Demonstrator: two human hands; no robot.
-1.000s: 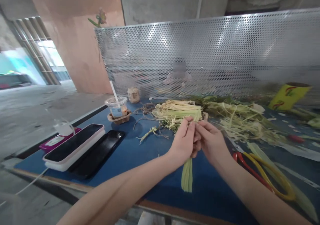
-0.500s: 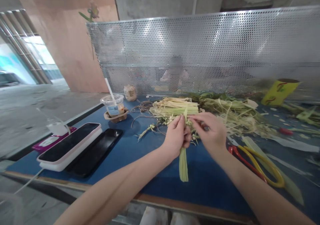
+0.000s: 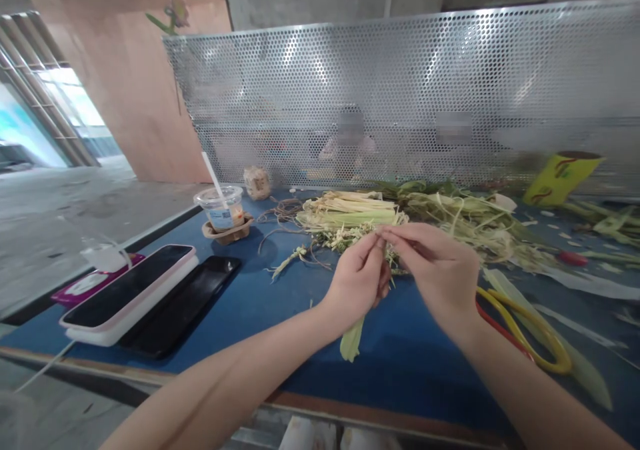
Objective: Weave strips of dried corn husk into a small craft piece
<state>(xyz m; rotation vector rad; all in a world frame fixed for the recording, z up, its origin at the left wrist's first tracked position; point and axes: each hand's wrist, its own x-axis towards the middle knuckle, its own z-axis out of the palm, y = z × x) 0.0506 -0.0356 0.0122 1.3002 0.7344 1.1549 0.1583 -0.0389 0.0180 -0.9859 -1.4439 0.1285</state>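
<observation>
My left hand (image 3: 356,275) is closed around a pale green corn husk strip (image 3: 352,343), whose lower end hangs below the fist over the blue tabletop. Pinched at the top, the fingertips of my right hand (image 3: 443,267) meet my left thumb and forefinger; what lies between them is hidden. Just behind both hands sits a bundle of pale husk pieces (image 3: 350,210) with small knotted ends (image 3: 345,237). A single knotted piece (image 3: 291,261) lies to the left. By my right wrist are scissors (image 3: 543,343) with yellow and red handles, partly covered by the arm.
Loose husks (image 3: 475,227) spread across the back right, near a yellow tube (image 3: 565,180). On the left are a lidded drink cup (image 3: 223,213) with a straw, a phone (image 3: 133,287) and a black tray-like object (image 3: 185,303). A perforated metal screen (image 3: 300,103) stands behind the table.
My right hand has come in leftward to meet my left fingertips. The strip's upper end no longer shows above my left fist, and its hanging end has shifted left. The view has shifted slightly.
</observation>
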